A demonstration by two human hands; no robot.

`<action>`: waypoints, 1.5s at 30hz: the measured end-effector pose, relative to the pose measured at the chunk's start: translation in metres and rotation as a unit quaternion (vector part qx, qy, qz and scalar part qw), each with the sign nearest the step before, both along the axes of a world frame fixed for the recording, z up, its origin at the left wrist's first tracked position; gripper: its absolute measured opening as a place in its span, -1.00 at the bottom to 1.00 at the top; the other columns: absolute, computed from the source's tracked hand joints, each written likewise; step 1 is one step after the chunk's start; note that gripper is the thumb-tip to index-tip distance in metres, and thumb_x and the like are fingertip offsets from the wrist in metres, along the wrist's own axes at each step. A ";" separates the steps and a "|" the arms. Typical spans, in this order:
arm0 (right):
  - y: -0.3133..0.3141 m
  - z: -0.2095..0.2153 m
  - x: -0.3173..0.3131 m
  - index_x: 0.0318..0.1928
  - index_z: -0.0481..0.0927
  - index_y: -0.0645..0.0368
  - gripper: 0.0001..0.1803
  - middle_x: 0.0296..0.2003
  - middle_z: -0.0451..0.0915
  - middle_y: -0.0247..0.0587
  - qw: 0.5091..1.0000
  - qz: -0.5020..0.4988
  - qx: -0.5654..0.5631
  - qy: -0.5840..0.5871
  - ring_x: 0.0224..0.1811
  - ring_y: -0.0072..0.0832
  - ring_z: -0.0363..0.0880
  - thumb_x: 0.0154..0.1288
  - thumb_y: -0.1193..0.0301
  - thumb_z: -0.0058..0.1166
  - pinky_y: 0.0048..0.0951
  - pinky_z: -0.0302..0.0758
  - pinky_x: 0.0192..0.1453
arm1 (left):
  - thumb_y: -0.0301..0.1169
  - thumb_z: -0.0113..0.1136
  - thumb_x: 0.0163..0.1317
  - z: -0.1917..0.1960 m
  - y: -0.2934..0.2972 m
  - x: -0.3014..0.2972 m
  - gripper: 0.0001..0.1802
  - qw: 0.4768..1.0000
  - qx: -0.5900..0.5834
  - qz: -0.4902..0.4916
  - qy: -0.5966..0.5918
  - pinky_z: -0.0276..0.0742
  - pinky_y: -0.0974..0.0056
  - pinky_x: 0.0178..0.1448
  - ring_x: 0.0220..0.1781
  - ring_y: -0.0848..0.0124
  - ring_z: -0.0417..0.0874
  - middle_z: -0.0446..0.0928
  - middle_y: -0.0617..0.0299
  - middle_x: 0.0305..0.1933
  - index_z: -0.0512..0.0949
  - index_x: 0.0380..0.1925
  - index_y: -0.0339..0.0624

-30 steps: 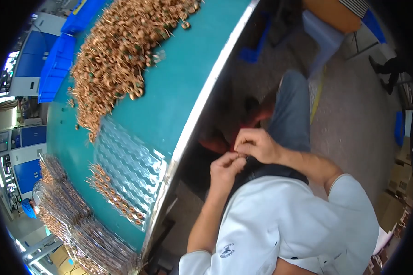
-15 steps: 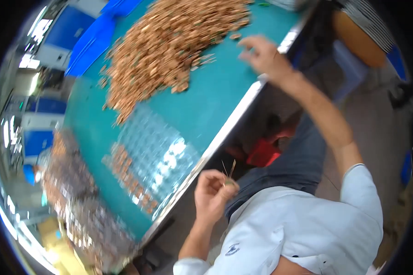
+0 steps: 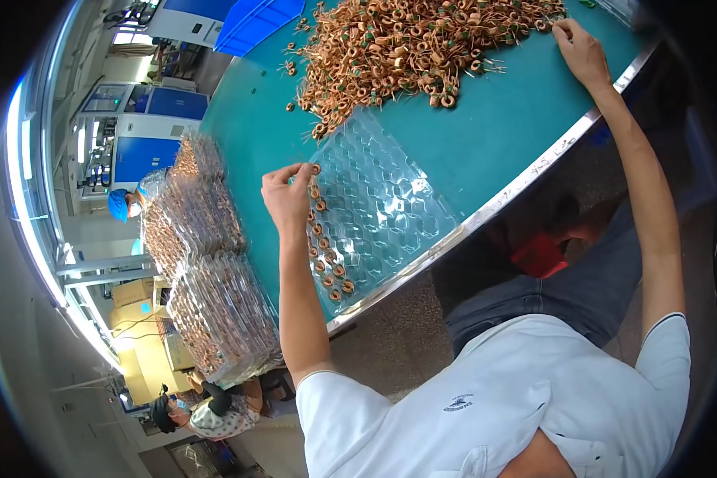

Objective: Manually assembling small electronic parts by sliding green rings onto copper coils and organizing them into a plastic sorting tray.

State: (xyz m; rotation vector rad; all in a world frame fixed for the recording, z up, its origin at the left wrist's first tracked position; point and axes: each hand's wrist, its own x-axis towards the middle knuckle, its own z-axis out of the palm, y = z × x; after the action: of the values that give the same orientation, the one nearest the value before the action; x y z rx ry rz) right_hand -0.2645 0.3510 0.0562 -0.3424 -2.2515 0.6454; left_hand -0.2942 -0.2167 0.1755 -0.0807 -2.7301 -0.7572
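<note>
My left hand [image 3: 287, 195] reaches over the far left corner of a clear plastic blister tray [image 3: 390, 187]. Its thumb and fingertips are pinched on a copper-wound ring coil [image 3: 315, 170] at the end of the tray's left row. More ring coils [image 3: 329, 256] fill cells along that side. My right hand [image 3: 583, 56] is at the right edge of a large heap of loose ring coils [image 3: 398, 60], its fingers curled. A single coil [image 3: 542, 25] is at those fingertips; the grip on it is partly hidden.
Stacked filled trays [image 3: 219, 311] stand left of the green table [image 3: 251, 151]. A blue bin [image 3: 259, 24] is at the far edge, and a metal strip [image 3: 526, 179] runs along the near edge. One person [image 3: 207, 410] sits lower left, another in a blue cap [image 3: 119, 205] beyond the stacks.
My left hand has moved from near my body to the tray's far left corner, bringing its coil there. My right hand has come to the heap's edge. The view has shifted.
</note>
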 end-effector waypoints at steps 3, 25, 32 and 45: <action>0.007 0.008 0.007 -0.03 0.62 0.10 -0.71 -0.26 0.66 -0.30 0.996 -0.009 -0.091 -0.017 -0.33 -0.48 0.61 0.42 0.20 0.04 -0.40 0.53 -0.22 | -0.22 0.44 0.02 -0.008 0.005 -0.017 -0.77 0.998 -0.065 -0.008 0.008 0.46 0.19 0.01 -0.05 0.23 0.51 0.53 0.06 -0.21 0.77 -0.41 -0.13; -0.137 -0.016 0.280 -0.09 0.57 0.33 -0.76 -0.29 0.56 -0.24 0.709 0.379 -0.584 -0.116 -0.44 -0.60 0.58 0.25 0.55 0.26 -0.62 0.57 -0.38 | -0.33 0.24 0.34 -0.107 0.247 0.259 -0.67 0.771 0.456 -0.235 -0.377 0.28 0.55 -0.47 -0.51 0.63 0.44 0.63 0.26 -0.32 0.60 -0.02 -0.36; -0.129 -0.023 0.311 -0.15 0.60 0.33 -0.78 -0.33 0.61 -0.23 0.732 0.354 -0.553 -0.180 -0.43 -0.61 0.60 0.24 0.51 0.29 -0.61 0.56 -0.40 | -0.29 0.27 0.33 -0.128 0.251 0.283 -0.73 0.751 0.462 -0.227 -0.413 0.32 0.55 -0.44 -0.49 0.62 0.49 0.62 0.27 -0.43 0.69 -0.24 -0.33; -0.123 -0.032 0.315 -0.27 0.64 0.30 -0.81 -0.38 0.64 -0.17 0.904 0.292 -0.268 -0.161 -0.38 -0.40 0.63 0.13 0.49 0.34 -0.43 0.52 -0.33 | -0.30 0.26 0.33 -0.152 0.252 0.281 -0.74 0.819 0.410 -0.234 -0.327 0.48 0.48 -0.27 -0.37 0.53 0.57 0.61 0.23 -0.34 0.66 -0.33 -0.32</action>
State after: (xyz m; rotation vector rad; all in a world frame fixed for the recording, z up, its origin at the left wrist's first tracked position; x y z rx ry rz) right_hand 0.0506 0.2277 0.0238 -0.0161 -2.4620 1.6460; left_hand -0.0128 0.0351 0.0238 -0.3602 -2.6604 -2.4248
